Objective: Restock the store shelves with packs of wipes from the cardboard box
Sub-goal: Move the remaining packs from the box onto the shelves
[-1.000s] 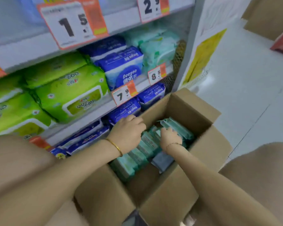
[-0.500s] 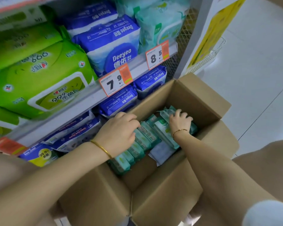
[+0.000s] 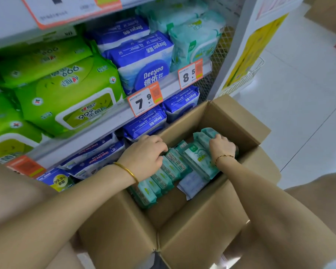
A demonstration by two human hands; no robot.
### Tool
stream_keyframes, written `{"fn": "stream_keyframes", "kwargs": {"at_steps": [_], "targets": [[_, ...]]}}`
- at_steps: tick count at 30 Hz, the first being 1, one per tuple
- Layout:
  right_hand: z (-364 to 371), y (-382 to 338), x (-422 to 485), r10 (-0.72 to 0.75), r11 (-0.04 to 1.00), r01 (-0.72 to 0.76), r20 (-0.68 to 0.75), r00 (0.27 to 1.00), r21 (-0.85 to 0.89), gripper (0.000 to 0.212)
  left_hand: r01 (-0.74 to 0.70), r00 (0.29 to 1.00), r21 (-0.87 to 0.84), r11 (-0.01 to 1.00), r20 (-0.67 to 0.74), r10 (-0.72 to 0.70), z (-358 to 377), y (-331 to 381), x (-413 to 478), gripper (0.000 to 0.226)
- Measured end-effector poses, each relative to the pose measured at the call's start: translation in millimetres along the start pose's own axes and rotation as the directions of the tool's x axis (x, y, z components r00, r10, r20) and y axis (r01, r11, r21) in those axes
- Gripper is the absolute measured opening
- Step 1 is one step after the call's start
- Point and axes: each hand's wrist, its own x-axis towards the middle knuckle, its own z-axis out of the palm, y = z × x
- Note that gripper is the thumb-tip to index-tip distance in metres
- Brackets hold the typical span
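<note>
An open cardboard box (image 3: 200,216) stands on the floor against the shelves, holding a row of several teal wipe packs (image 3: 163,177) set on edge. My left hand (image 3: 145,154) rests curled over the top of the row's middle packs, fingers closed on them. My right hand (image 3: 222,145) is deep at the box's far end, gripping the end of the teal packs there (image 3: 197,158), which are tilted up. Both wrists wear thin gold bracelets.
Shelves (image 3: 113,115) rise at left with green packs (image 3: 66,94), blue Deeyeo packs (image 3: 142,63) and pale teal packs (image 3: 194,37), plus price tags (image 3: 145,100). Blue packs fill the bottom shelf beside the box. White tiled floor (image 3: 299,105) spreads to the right.
My right hand has gone farther into the box's far end and closed on the packs there, tipping them up. My left hand stays on the row. The view has dropped closer.
</note>
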Motion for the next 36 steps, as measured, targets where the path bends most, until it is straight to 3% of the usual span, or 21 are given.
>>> {"fn": "stream_keyframes", "kwargs": {"at_steps": [5,8,11,12,14,16,18,20,22,25,26,27,29,32,36], "targets": [[-7,8,-15,0.048,0.995,-0.042,-0.065,0.997,0.090,0.026,0.005,1.000,-0.032,0.999,0.009,-0.005,2,-3,-4,0.035],[-32,0,-19,0.081,0.926,-0.070,-0.013,0.997,0.372,0.014,0.044,0.998,-0.117,0.992,0.041,-0.039,3,-2,-3,0.036],[-62,-7,-28,-0.007,0.741,-0.043,0.072,0.997,0.670,0.009,0.191,0.980,-0.371,0.909,0.115,-0.159,-1,1,-3,0.043],[-73,-10,-35,-0.045,0.693,-0.020,0.070,0.997,0.720,0.011,0.268,0.963,-0.542,0.797,0.160,-0.215,-2,4,-2,0.047],[-94,-22,-53,-0.142,0.677,0.099,-0.003,0.990,0.729,0.015,0.408,0.907,-0.823,0.396,0.314,-0.281,-6,10,-2,0.053],[-115,-40,-80,-0.252,0.654,0.280,-0.147,0.957,0.703,0.016,0.451,0.874,-0.890,0.063,0.426,-0.234,-9,11,-3,0.047],[-134,-59,-108,-0.371,0.570,0.423,-0.238,0.897,0.705,0.010,0.429,0.879,-0.889,-0.159,0.452,-0.150,-8,9,-4,0.054],[-145,-69,-130,-0.448,0.427,0.448,-0.247,0.859,0.785,0.010,0.318,0.920,-0.913,-0.257,0.362,-0.150,-7,8,-7,0.050],[-152,-70,-140,-0.451,0.305,0.371,-0.211,0.867,0.877,0.011,0.189,0.937,-0.957,-0.221,0.243,-0.251,-9,8,-14,0.036],[-161,-62,-139,-0.344,0.026,0.159,-0.141,0.928,0.987,0.020,0.089,0.937,-0.990,-0.106,0.120,-0.327,-20,9,-32,0.030],[-165,-60,-138,-0.290,0.039,0.176,-0.157,0.944,0.984,0.019,0.064,0.944,-0.996,-0.069,0.083,-0.319,-26,8,-39,0.032],[-168,-57,-137,-0.254,0.119,0.217,-0.182,0.950,0.969,0.016,0.041,0.952,-0.998,-0.038,0.051,-0.300,-33,8,-47,0.033],[-175,-56,-140,-0.319,0.219,0.249,-0.172,0.932,0.944,0.010,-0.013,0.970,-1.000,-0.006,-0.011,-0.243,-50,8,-67,0.034],[-192,-65,-160,-0.557,0.101,0.208,-0.118,0.822,0.973,0.029,-0.128,0.967,-0.991,0.037,-0.133,-0.215,-80,6,-101,0.034],[-233,-91,-193,-0.645,-0.024,0.364,-0.293,0.705,0.931,0.030,-0.240,0.926,-0.953,0.182,-0.281,-0.251,-127,1,-152,0.061]]}}
